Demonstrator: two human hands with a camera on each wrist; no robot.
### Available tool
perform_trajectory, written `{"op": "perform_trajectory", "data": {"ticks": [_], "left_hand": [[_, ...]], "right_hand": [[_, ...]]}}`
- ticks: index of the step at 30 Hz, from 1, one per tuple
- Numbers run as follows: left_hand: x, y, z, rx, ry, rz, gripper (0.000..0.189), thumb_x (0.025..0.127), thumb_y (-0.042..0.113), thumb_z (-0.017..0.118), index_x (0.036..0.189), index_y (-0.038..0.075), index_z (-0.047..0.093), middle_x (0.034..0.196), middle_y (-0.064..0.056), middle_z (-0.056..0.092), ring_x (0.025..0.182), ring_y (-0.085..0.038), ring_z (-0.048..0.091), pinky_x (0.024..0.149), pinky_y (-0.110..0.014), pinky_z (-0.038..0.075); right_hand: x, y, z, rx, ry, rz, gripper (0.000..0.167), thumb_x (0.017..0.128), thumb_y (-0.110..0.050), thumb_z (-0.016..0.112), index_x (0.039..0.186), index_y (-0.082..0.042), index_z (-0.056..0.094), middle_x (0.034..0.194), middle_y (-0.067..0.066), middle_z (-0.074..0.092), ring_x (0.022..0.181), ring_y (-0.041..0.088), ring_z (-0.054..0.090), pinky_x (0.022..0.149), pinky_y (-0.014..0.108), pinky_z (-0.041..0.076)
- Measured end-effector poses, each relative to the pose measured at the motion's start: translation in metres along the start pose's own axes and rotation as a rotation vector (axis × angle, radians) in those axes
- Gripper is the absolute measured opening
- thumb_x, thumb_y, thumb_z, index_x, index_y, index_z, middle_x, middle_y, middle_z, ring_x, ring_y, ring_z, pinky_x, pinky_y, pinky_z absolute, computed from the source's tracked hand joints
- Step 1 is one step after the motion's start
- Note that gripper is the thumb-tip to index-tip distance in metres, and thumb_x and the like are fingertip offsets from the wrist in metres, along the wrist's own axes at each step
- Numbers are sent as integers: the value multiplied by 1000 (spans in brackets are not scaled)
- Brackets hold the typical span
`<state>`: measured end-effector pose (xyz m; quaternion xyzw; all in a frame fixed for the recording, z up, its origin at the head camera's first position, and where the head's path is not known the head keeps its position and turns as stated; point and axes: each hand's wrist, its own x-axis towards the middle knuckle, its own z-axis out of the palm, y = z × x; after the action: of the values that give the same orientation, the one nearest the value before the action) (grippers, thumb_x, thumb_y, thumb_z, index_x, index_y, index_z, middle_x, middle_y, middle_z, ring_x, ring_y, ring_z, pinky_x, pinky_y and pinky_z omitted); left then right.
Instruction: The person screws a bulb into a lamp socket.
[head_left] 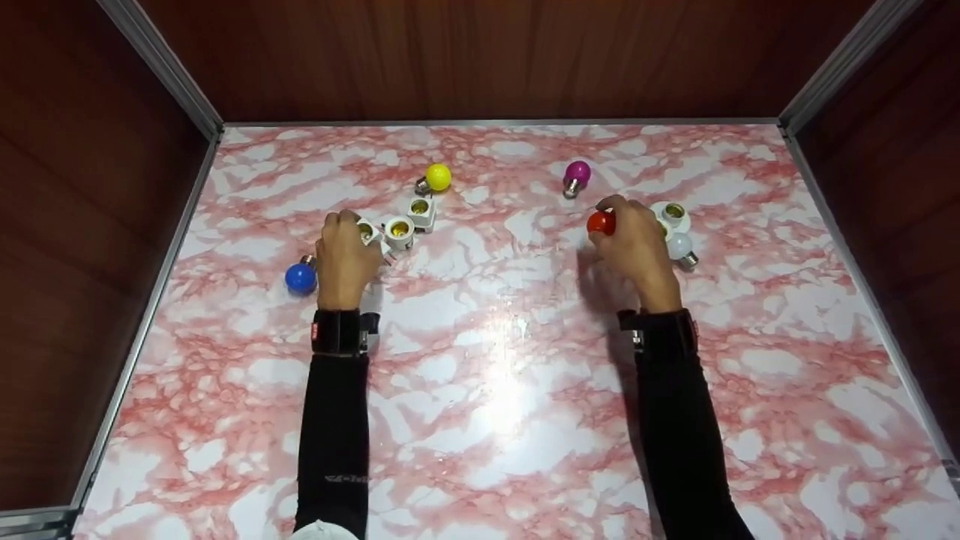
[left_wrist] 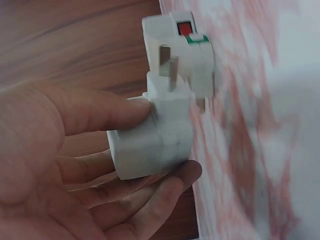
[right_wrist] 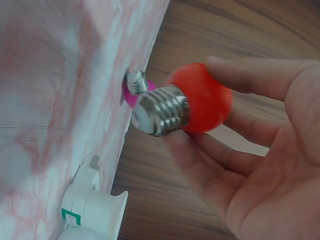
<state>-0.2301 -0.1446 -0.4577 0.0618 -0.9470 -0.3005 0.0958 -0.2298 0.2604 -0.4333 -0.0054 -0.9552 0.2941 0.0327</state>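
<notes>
My left hand [head_left: 349, 259] grips a white plug-in bulb socket [left_wrist: 157, 140] between thumb and fingers, its flat metal prongs showing in the left wrist view. Just right of that hand in the head view are a round white socket [head_left: 399, 234] and a squarish one [head_left: 422, 213]. A blue bulb [head_left: 300, 279] lies to its left. On the other side, my right hand [head_left: 637, 244] holds a red bulb [right_wrist: 207, 97] by its globe, the threaded metal base pointing away from the palm. Beside this hand are a white socket [head_left: 675, 214] and a white bulb [head_left: 679, 246].
Toward the back of the marbled table [head_left: 510, 360] lie a yellow bulb [head_left: 439, 177] and a purple bulb [head_left: 577, 173]. Dark wood-grain panels [head_left: 480, 60] with metal edging enclose the back and both sides.
</notes>
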Motion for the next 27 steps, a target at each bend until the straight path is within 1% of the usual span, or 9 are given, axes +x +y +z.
{"op": "perform_trajectory", "data": {"ticks": [5, 9, 11, 15, 18, 20, 22, 25, 27], "left_hand": [[-2, 10, 1, -24, -12, 30, 37, 88, 4, 68, 123, -6, 60, 119, -27, 63, 109, -50, 65, 96, -62, 57], [-3, 15, 0, -44, -14, 36, 38, 86, 1, 66, 122, -4, 57, 115, -26, 64, 107, -49, 66, 95, -62, 56], [-4, 19, -1, -63, -4, 47, 39, 85, 0, 66, 122, -3, 56, 115, -26, 65, 108, -48, 66, 96, -61, 56], [-7, 27, -2, -110, 45, 98, 39, 85, 3, 70, 122, -2, 58, 114, -25, 69, 111, -46, 67, 102, -57, 55], [-8, 34, -2, -151, 79, 145, 40, 85, 7, 74, 122, -2, 61, 116, -26, 72, 115, -46, 65, 106, -54, 52], [-9, 38, 0, -185, 95, 175, 41, 84, 8, 77, 121, -1, 62, 116, -25, 74, 114, -46, 64, 106, -53, 51], [-9, 42, 4, -210, 110, 209, 41, 83, 8, 79, 120, -1, 63, 115, -23, 75, 113, -45, 63, 104, -52, 50], [-10, 47, 11, -243, 133, 264, 40, 81, 6, 80, 117, -1, 65, 113, -21, 75, 109, -43, 64, 101, -51, 50], [-11, 51, 16, -255, 139, 297, 38, 81, 6, 79, 115, 0, 65, 112, -20, 74, 108, -41, 64, 98, -50, 51]], "right_hand": [[1, -1, 3, 59, 115, -19, 44, 93, -8, 75, 135, -2, 64, 132, 28, 68, 125, 45, 66, 112, 57, 53], [1, -3, 4, 100, 198, -58, 43, 91, -7, 75, 131, 0, 65, 128, 28, 71, 120, 44, 68, 109, 54, 54], [1, -4, 4, 129, 237, -82, 42, 90, -8, 75, 129, 1, 65, 126, 27, 72, 115, 43, 69, 105, 53, 56], [1, -8, 3, 254, 290, -110, 43, 90, -8, 77, 128, 5, 63, 126, 26, 72, 111, 41, 73, 100, 51, 61], [-1, -12, 2, 364, 304, -111, 44, 91, -8, 78, 130, 5, 61, 128, 23, 72, 111, 36, 75, 100, 50, 64], [-2, -15, 0, 408, 312, -122, 46, 91, -8, 79, 133, 2, 62, 128, 20, 73, 111, 32, 74, 99, 40, 65], [-3, -18, 0, 438, 316, -146, 48, 91, -7, 79, 136, -2, 63, 128, 18, 73, 109, 28, 73, 96, 27, 65], [-5, -22, 0, 467, 325, -203, 48, 91, -8, 82, 137, -6, 67, 127, 18, 71, 106, 22, 71, 89, 11, 60], [-6, -24, 2, 497, 327, -241, 46, 92, -10, 83, 135, -4, 69, 126, 19, 70, 104, 17, 69, 88, 8, 58]]}}
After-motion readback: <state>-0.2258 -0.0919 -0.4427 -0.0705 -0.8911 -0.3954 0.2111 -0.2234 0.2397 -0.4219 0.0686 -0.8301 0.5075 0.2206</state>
